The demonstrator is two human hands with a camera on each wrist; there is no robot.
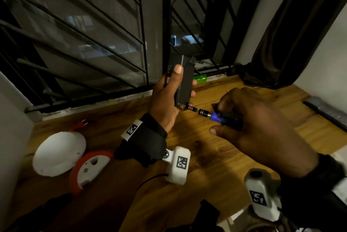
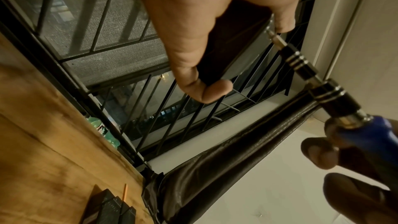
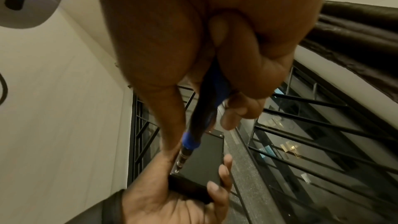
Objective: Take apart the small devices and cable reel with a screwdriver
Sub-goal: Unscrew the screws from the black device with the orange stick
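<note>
Fingers (image 1: 193, 82) of the left hand (image 1: 165, 100) clamp the black device (image 1: 185, 81); right hand (image 1: 262, 128) grips the screwdriver (image 1: 212, 115). Angled bit risks slipping, stripping the corner screw.

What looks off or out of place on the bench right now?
Nothing damaged or spilled. The cable reel lies in pieces at the left of the wooden table, white cover beside the red half, as the task would leave it. The left hand holds the black device clear of the table, the screwdriver at its lower corner.
</note>
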